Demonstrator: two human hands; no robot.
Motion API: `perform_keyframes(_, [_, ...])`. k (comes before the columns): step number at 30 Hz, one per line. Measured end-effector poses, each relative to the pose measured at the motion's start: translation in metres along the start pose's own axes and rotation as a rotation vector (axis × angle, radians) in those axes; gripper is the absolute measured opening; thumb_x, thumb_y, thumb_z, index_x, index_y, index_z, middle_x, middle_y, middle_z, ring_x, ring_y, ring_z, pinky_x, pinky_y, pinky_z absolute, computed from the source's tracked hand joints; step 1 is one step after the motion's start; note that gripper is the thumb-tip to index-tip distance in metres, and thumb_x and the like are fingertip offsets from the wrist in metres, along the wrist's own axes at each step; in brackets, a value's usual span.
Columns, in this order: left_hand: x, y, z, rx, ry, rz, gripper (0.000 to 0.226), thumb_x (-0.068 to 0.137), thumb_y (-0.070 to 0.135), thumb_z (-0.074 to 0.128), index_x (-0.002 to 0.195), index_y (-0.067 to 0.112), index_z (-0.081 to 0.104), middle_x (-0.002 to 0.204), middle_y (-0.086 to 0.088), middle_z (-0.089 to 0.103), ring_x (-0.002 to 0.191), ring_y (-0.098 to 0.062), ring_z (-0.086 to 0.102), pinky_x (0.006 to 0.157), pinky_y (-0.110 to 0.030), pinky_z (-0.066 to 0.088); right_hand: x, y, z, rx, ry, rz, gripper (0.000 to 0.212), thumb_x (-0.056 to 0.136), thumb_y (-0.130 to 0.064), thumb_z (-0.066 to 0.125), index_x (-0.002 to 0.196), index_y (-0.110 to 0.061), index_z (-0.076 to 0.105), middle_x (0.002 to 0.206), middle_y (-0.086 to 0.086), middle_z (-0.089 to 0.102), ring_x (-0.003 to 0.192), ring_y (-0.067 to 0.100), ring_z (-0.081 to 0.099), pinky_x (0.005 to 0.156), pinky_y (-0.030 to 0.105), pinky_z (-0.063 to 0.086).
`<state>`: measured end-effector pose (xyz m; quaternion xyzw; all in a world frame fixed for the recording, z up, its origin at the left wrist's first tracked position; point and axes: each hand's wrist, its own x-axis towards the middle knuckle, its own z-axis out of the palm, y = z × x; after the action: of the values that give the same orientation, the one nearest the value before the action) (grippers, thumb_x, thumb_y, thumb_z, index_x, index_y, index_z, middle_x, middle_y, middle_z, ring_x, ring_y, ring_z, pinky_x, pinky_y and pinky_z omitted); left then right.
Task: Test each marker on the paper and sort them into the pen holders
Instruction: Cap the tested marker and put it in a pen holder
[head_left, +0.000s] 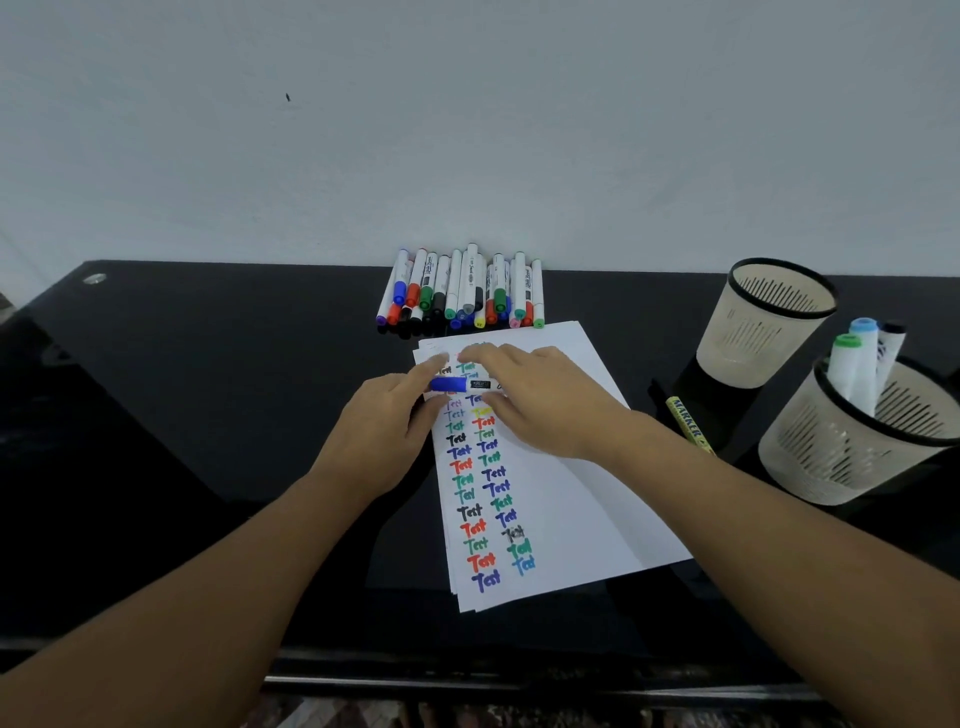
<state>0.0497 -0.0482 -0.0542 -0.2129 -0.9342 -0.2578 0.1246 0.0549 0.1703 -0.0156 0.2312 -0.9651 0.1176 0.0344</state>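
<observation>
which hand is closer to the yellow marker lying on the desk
Right. The right hand grips the blue marker over the paper, just left of the yellow marker; the left hand is farther left.

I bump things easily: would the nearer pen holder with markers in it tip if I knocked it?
Probably yes. The nearer pen holder already leans, and its markers stick out above the rim, so the weight sits high. Its slotted walls look thin and light.

Blue-capped marker (462, 384), frame centre: barrel end hidden under right hand (540, 405); label print too small to read. Top rows of writing on paper (571, 493) covered by both hands. Near pen holder (852, 457) cut off by right frame edge.
</observation>
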Motion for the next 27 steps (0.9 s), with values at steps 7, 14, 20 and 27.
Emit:
perform_keyframes(7, [0.007,-0.006,0.006,0.018,-0.072,-0.097,0.083,0.089,0.067,0.058,0.156,0.024,0.034,0.144,0.003,0.054,0.131,-0.014,0.047,0.104,-0.034,0.04,-0.005,0.0,-0.007,0.019,0.04,0.076,0.064,0.108,-0.033,0.031,0.16,-0.053,-0.001,0.091,-0.001,0.053,0.071,0.012,0.052,0.063,0.031,0.047])
perform_keyframes(14, [0.007,-0.01,0.008,0.063,-0.047,-0.007,0.067,0.088,0.065,0.06,0.137,0.019,0.061,0.14,0.004,0.059,0.129,-0.012,0.047,0.105,-0.03,0.038,-0.012,0.001,-0.008,0.2,0.071,0.141,0.059,0.106,-0.028,0.039,0.158,-0.05,0.023,0.069,-0.001,0.055,0.062,0.013,0.053,0.055,0.027,0.036])
perform_keyframes(20, [0.007,-0.014,0.009,0.061,-0.054,-0.005,0.072,0.086,0.071,0.058,0.137,0.021,0.06,0.14,0.006,0.059,0.13,-0.01,0.047,0.108,-0.032,0.04,-0.018,0.003,-0.006,0.331,0.189,0.184,0.06,0.104,-0.023,0.04,0.156,-0.049,0.025,0.064,0.001,0.054,0.056,0.015,0.052,0.056,0.034,0.045])
perform_keyframes(27, [0.004,-0.012,0.005,0.061,-0.101,0.022,0.087,0.082,0.084,0.045,0.148,0.027,0.048,0.148,0.005,0.05,0.136,-0.015,0.04,0.111,-0.039,0.039,-0.044,0.004,-0.026,0.73,0.136,0.379,0.041,0.105,-0.019,0.042,0.135,-0.04,0.062,0.115,-0.01,0.067,0.104,0.015,0.066,0.091,0.032,0.053])
